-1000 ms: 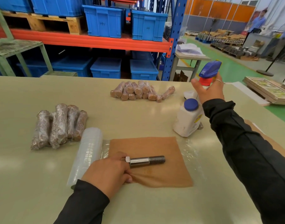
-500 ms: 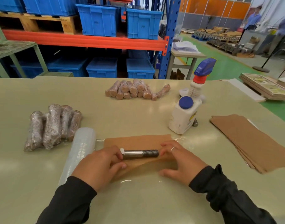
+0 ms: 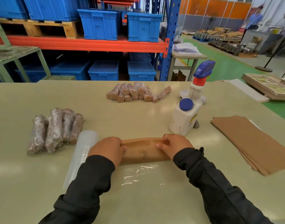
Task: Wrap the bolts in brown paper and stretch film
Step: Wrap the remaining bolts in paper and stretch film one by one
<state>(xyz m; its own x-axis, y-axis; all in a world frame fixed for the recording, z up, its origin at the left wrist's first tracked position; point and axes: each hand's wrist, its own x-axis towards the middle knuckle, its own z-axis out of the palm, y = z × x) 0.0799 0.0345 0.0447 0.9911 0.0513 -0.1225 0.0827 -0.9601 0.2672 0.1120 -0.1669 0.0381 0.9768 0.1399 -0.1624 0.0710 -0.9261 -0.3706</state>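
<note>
Now that both our hands — left (image 3: 107, 148), right (image 3: 174, 145) — grip the paper (image 3: 143, 151), folded over since a moment ago, the bolt lies hidden inside. Film (image 3: 138, 175) waits beneath — rolling comes next.

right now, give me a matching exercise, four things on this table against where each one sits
Things:
1. film roll
2. spare paper stack
3. white bottle
4. paper roll

Places:
A. far right of the table
B. between the left hand and right hand
C. just left of the left hand
D. behind the right hand

Pairs: 1-C, 2-A, 3-D, 4-B
</note>
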